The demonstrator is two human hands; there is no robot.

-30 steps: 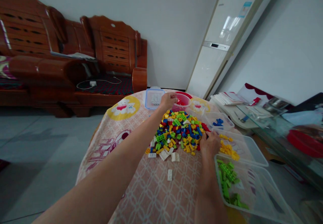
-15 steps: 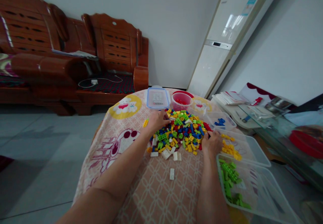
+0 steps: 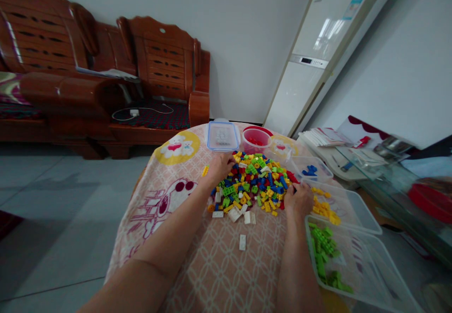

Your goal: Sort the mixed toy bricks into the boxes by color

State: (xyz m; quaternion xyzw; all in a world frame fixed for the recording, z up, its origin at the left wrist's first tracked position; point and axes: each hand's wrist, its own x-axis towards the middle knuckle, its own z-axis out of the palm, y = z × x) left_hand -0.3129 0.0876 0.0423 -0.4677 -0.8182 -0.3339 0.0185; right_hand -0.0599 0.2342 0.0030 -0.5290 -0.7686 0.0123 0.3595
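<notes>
A heap of mixed toy building bricks [image 3: 254, 181] in yellow, green, blue, red and white lies on the patterned tablecloth [image 3: 226, 275]. My left hand [image 3: 219, 168] is at the heap's back left edge, its fingers bent inward and close together; anything between them is too small to make out. At the right edge of the heap is my right hand [image 3: 299, 201], thumb and fingers drawn together near red and blue bricks; what they pinch is hidden. Several white bricks [image 3: 234, 214] lie along the near edge, and one white brick [image 3: 242, 242] sits apart, closer to me.
To the right stand clear boxes with green bricks [image 3: 323, 252], yellow bricks [image 3: 325, 211] and blue bricks [image 3: 310, 170]. Behind the heap are a round tub [image 3: 256, 147] of red bricks and a blue-rimmed box [image 3: 222, 136]. A glass table [image 3: 384, 181] adjoins at right.
My left hand has drawn back slightly, up and away from the middle of the heap, its fingers closer together. My right hand stays at the right edge. The view has shifted a little.
</notes>
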